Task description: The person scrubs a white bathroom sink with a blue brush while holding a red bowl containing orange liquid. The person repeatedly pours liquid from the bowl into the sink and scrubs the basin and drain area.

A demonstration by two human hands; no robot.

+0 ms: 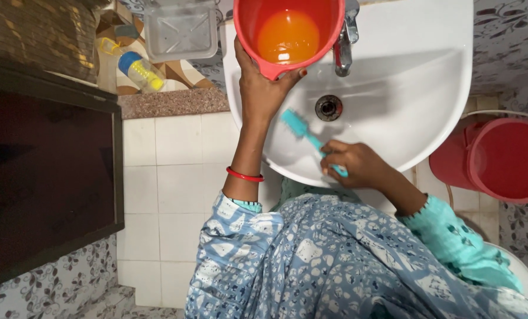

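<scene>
— While the white ceramic wash basin (429, 77) fills the middle, what stands beside it?
— On its right, a red plastic bucket (503, 159).
— And the hands?
— The left hand (262, 88) closes around the handle of a red plastic mug (287, 32), tilted over the basin near the metal tap (345, 41). The right hand (352, 162) wraps tightly round a turquoise plastic brush (302, 129), bristles on the basin's inner wall.

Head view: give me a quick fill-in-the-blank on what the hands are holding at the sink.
1. The left hand holds a ____ mug over the white sink.
2. The right hand grips a teal ____.
3. The drain lies below the metal ____.
4. A red ____ circles the left wrist.

Missing words: red; brush; tap; bangle
</scene>
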